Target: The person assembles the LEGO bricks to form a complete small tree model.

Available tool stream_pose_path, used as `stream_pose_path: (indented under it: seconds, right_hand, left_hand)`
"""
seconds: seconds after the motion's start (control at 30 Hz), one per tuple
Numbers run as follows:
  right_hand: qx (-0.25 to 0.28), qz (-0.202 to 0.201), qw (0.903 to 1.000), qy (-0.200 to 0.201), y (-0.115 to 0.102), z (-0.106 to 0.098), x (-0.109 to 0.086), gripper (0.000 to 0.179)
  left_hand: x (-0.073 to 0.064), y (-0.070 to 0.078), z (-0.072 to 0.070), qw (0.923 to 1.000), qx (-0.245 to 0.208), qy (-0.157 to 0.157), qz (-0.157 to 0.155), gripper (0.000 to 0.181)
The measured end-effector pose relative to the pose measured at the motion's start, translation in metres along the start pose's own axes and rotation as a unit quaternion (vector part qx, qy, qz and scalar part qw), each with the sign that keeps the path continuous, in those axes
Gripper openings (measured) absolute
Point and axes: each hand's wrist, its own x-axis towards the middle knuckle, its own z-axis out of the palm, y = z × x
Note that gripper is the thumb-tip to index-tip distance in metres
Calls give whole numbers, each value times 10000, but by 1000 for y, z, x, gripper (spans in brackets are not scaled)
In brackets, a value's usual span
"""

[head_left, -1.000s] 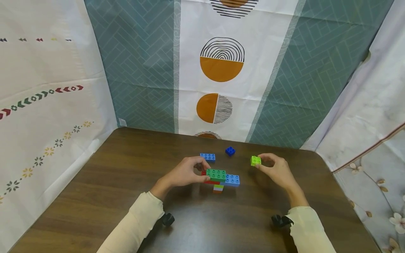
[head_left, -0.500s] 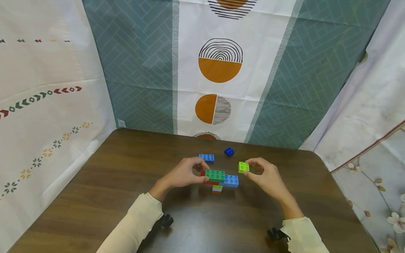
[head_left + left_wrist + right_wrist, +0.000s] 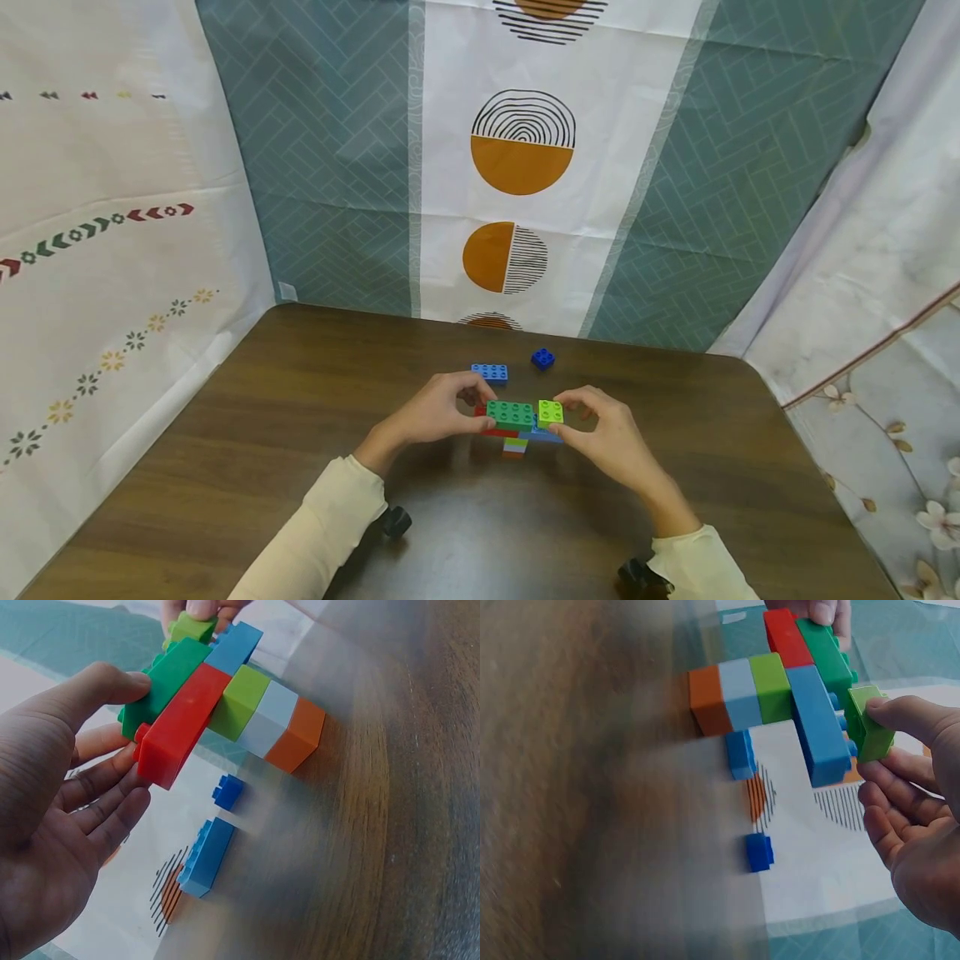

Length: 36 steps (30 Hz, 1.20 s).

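A toy brick structure stands on the table, with an orange brick [image 3: 298, 736], a pale grey-blue brick [image 3: 268, 712] and a lime brick [image 3: 240, 703] stacked as its column. Across the top lie a red brick [image 3: 184, 724] and a light blue brick [image 3: 819, 731], with a green brick [image 3: 510, 415] over them. My left hand [image 3: 429, 412] pinches the green brick's left end between thumb and fingers. My right hand [image 3: 617, 435] pinches a small lime brick [image 3: 871, 724] just over the light blue brick's studs; whether they touch, I cannot tell.
Behind the structure, a loose light blue brick [image 3: 490, 372] and a small dark blue brick [image 3: 543, 358] lie on the brown wooden table [image 3: 300, 400]. Patterned cloth [image 3: 345, 167] hangs along the table's back edge and both sides.
My right hand has carried the small lime brick leftward and slightly down, from the right of the structure to above its light blue brick. The left hand has kept its place.
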Motion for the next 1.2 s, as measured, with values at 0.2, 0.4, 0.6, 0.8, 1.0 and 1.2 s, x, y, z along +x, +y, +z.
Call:
stream_pose_path:
  seconds: [0.2,0.4,0.6,0.8,1.0,1.2]
  right_hand:
    - [-71,-10,10000,-46,-1,6,0,33]
    - [-71,60,9999,-78,1,9,0,33]
    - [-82,-10,9999,-129,2,9,1,33]
    - [-115,-79,9997,-196,1,8,2,33]
    - [-82,-27,9996,-269,-1,7,3,32]
    - [5,-32,9995,-312,0,6,5,31]
  left_hand:
    - [2,1,1,10000,-73,-2,-2,25]
    - [2,0,1,9999,-117,-16,-2,25]
    - [2,0,1,9999,-138,-29,49,24]
    - [2,1,0,9999,-102,-18,72,24]
    - [1,2,0,10000,-70,-12,40,24]
    - [0,3,-2,10000,-23,-16,17,24]
